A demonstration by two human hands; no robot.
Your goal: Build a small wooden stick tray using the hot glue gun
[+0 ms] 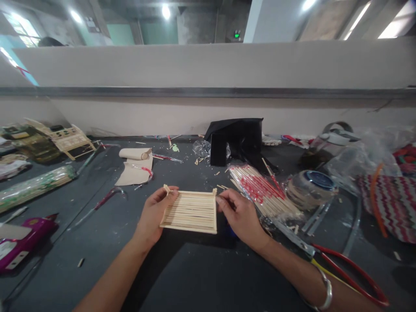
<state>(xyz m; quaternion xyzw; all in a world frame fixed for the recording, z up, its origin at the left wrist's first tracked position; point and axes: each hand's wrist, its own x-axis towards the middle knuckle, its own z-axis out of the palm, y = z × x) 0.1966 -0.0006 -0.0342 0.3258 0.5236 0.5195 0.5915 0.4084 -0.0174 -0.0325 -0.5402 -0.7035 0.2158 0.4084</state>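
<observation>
A small rectangular panel of pale wooden sticks [191, 210] is held up in front of me, tilted. Its slats run crosswise, and short stick ends stand up at the two far corners. My left hand [155, 210] grips its left side, thumb on top near the far corner. At the right edge, my right hand [238, 212] has its fingers curled and pinched against the far corner; the fingertips are partly hidden. Close beyond the right hand lies a plastic pack of wooden sticks with red parts [260, 186].
Red-handled scissors [312, 251] lie by my right forearm, near a clear jar with a blue lid [312, 186]. A black stand-like object [235, 138] and rolled beige paper [134, 162] sit further back. To the left are a purple device [26, 238] and a wrapped stick bundle [39, 186].
</observation>
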